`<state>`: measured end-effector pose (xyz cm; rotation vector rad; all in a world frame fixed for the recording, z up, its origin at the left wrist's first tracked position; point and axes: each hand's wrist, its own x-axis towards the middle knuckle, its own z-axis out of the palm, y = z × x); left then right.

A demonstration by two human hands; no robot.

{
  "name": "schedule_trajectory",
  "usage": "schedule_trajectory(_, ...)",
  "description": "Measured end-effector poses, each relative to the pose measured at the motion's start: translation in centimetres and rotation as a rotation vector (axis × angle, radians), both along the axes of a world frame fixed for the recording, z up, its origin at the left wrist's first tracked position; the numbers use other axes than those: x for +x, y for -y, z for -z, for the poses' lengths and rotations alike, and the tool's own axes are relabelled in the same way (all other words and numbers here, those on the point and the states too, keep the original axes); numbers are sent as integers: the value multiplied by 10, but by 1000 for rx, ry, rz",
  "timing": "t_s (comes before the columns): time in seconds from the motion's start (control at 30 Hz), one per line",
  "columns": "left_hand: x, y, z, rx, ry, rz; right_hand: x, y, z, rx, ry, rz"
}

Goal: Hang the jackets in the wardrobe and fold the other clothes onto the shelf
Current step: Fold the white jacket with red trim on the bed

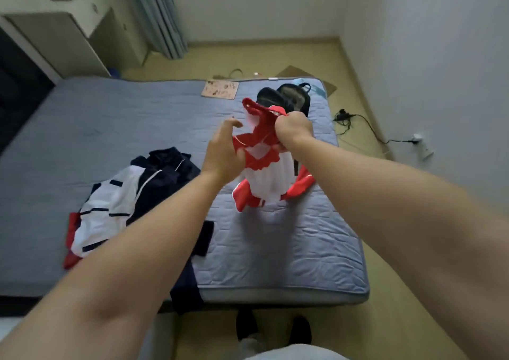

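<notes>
A bed (pixel 110 128) with a grey-blue quilted cover stands on a pale yellow floor (pixel 275 57) between plain white walls (pixel 427 43). A grey-blue curtain (pixel 157 15) hangs at the far wall beside a light cabinet (pixel 55 37); a black cable (pixel 367 126) runs along the floor to the right wall.

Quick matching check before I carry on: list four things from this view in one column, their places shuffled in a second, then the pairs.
1 red and white garment
2 navy and white clothes
3 black bag
4 black cable

A on the floor
B lying on the bed, left side
C at the bed's far end
D gripped by the right hand

Pairs: 1-D, 2-B, 3-C, 4-A
</notes>
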<state>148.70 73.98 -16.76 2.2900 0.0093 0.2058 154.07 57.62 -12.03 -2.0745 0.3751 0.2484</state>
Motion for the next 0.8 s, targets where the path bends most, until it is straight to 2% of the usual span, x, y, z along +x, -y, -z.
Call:
schedule_trajectory(0.1,-9,8,14,-123,-328,69,-2,-9,-23,108,-20,25)
schedule_trajectory(0.17,-11,10,18,-55,-305,82,-3,-12,-36,93,18,-15)
schedule_trajectory(0.27,-8,8,15,25,-89,-90,-5,-9,-59,-29,81,-117)
schedule_trajectory(0.3,-6,6,17,31,-83,-102,-7,-7,-65,-33,92,-133)
schedule_trajectory(0.43,-15,6,32,50,-367,-6,-13,6,-87,-87,147,-81)
schedule_trajectory(0.5,-22,12,41,93,-422,58,-13,17,-95,-134,184,-57)
schedule_trajectory(0.57,-24,16,46,195,-421,89,-11,34,-102,-346,200,-82)
schedule_trajectory(0.67,-9,5,27,309,-392,101,-11,69,-110,-828,188,-137)
schedule_trajectory(0.73,12,-8,-7,393,-332,76,-13,92,-113,-942,66,-232)
schedule_trajectory(0.8,38,-17,-51,477,-215,60,-16,105,-113,-928,-19,-405)
